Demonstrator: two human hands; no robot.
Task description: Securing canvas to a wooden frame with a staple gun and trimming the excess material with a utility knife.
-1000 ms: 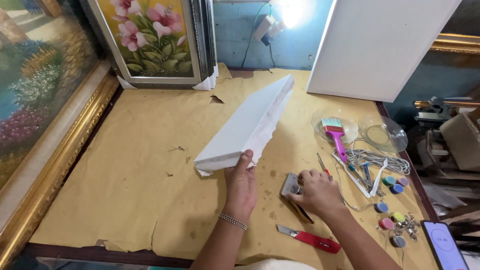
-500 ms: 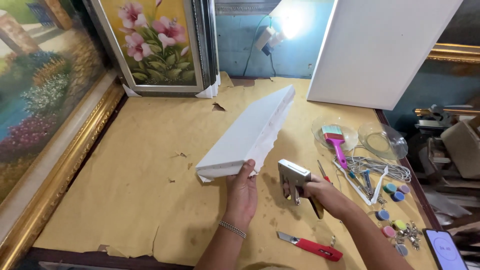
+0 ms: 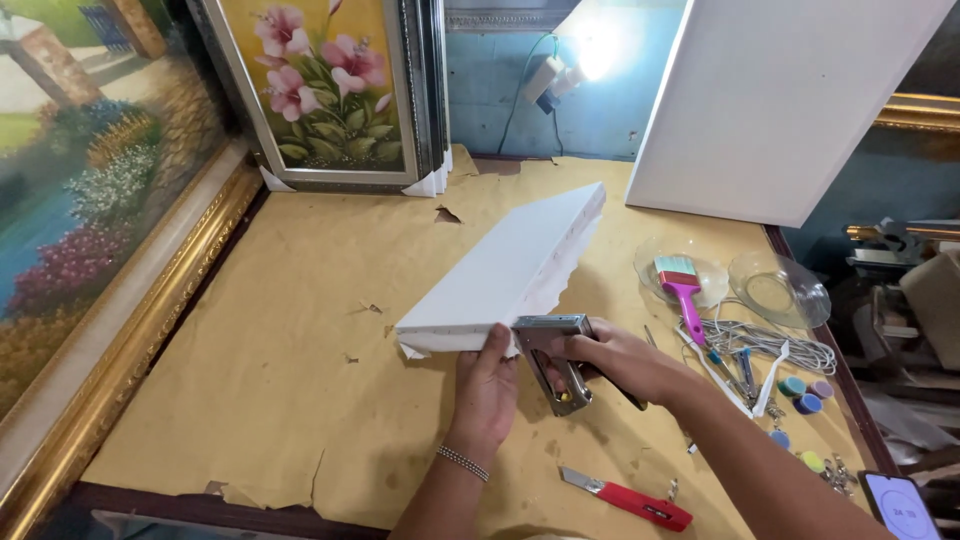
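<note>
A white stretched canvas stands tilted on its edge on the paper-covered table. My left hand presses against its near end and holds it up. My right hand grips a metal staple gun, whose head touches the near corner of the canvas where loose fabric hangs. A beaded bracelet sits on my left wrist.
A red utility knife lies near the front edge. To the right are a pink brush on a clear dish, a second clear dish, cords, small coloured caps and a phone. Framed paintings stand left and behind; a large blank canvas leans at back right.
My right hand picked the staple gun up off the table and brought it left to the canvas's near corner. My left hand stayed on the canvas end.
</note>
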